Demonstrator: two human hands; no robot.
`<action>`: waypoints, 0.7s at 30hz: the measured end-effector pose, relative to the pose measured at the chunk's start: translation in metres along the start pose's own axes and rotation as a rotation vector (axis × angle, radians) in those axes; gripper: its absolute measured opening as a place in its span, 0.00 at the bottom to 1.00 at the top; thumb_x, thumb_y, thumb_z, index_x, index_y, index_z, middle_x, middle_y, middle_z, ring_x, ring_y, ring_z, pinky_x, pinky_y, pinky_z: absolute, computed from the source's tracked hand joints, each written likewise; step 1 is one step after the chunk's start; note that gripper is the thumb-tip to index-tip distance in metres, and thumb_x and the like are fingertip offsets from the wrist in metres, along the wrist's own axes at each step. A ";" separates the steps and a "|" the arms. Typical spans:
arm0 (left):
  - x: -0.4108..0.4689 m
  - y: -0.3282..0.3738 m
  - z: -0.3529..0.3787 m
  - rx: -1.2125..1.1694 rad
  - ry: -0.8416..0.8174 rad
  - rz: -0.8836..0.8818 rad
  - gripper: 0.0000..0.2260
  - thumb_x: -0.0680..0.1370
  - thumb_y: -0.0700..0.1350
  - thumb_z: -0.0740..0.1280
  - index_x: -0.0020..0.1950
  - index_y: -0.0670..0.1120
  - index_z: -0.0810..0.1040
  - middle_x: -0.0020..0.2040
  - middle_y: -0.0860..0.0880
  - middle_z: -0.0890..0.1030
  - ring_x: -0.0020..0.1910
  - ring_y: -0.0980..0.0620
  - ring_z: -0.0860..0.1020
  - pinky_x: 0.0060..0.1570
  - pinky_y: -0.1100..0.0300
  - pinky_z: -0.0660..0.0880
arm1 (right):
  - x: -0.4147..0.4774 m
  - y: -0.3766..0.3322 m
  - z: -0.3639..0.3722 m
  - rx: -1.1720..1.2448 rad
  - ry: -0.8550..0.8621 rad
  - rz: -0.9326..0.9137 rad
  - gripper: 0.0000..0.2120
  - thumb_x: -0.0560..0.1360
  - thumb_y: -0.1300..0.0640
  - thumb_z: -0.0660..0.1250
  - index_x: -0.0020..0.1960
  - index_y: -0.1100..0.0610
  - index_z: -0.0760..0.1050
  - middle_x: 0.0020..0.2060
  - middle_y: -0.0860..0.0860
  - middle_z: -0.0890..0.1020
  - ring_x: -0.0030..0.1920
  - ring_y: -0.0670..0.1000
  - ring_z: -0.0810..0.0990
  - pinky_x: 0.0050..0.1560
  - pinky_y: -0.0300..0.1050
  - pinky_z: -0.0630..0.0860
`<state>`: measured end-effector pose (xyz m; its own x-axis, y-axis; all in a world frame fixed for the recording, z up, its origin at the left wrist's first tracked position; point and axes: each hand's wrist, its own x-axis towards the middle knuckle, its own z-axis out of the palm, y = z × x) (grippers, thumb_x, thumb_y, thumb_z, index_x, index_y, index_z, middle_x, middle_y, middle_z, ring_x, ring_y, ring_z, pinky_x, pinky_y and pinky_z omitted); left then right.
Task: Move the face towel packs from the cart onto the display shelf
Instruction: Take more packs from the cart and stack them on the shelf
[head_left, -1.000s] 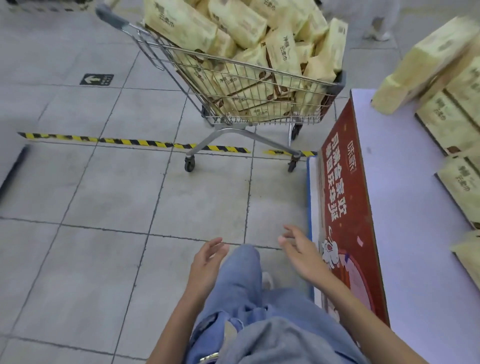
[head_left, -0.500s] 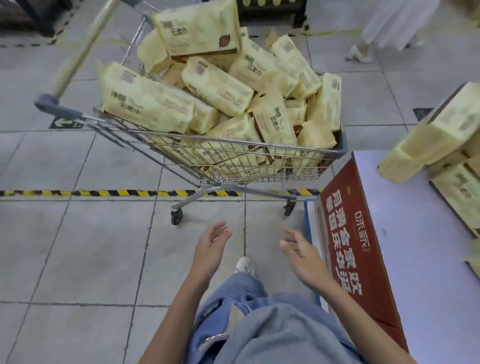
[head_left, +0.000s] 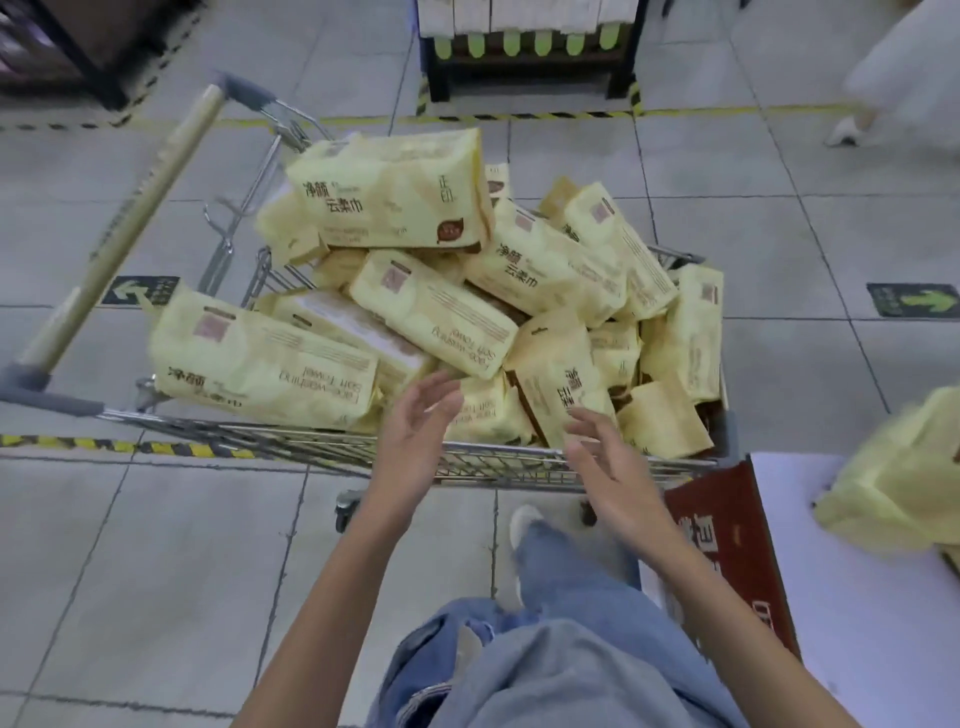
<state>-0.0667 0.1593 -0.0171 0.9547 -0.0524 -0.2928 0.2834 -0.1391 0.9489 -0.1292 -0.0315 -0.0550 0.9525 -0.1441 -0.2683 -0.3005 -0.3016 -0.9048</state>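
grey tiled floor (head_left: 156, 545) bearing a wire cart (head_left: 291, 441), striped tape (head_left: 130, 446) and green arrow stickers (head_left: 914, 300). cart heaped above its rim with yellow packs (head_left: 431, 312) at mixed angles. right: white shelf (head_left: 857, 623), red panel (head_left: 727, 561) on its side, one blurred pack (head_left: 893, 478) on top.

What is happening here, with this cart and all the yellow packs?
A person stands at a shopping cart heaped with yellow face towel packs. The left hand and the right hand reach over its near rim toward the packs, both open and holding nothing. On the right, the white display shelf already carries at least one blurred yellow pack.
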 end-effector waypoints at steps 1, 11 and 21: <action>0.012 0.015 -0.003 -0.011 0.029 0.032 0.10 0.78 0.46 0.65 0.59 0.53 0.77 0.55 0.57 0.81 0.54 0.61 0.79 0.45 0.73 0.74 | 0.020 -0.016 -0.009 0.002 -0.004 -0.037 0.19 0.78 0.47 0.59 0.69 0.48 0.65 0.56 0.41 0.74 0.53 0.33 0.73 0.47 0.29 0.70; 0.139 0.100 -0.034 -0.280 0.428 -0.145 0.28 0.75 0.53 0.68 0.71 0.45 0.65 0.63 0.46 0.73 0.61 0.46 0.74 0.58 0.55 0.72 | 0.220 -0.120 -0.045 -0.028 -0.018 -0.255 0.23 0.75 0.46 0.66 0.68 0.49 0.66 0.56 0.43 0.74 0.56 0.43 0.74 0.52 0.35 0.68; 0.209 0.126 -0.031 -0.616 0.407 -0.518 0.20 0.65 0.55 0.77 0.48 0.47 0.74 0.51 0.45 0.79 0.47 0.46 0.79 0.40 0.53 0.78 | 0.285 -0.074 -0.031 -0.550 -0.225 -0.124 0.52 0.59 0.41 0.78 0.75 0.54 0.57 0.71 0.50 0.67 0.69 0.52 0.66 0.66 0.50 0.66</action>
<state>0.1709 0.1613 0.0449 0.6192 0.2398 -0.7478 0.5731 0.5131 0.6390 0.1634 -0.0798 -0.0539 0.9510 0.1083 -0.2896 -0.1110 -0.7546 -0.6467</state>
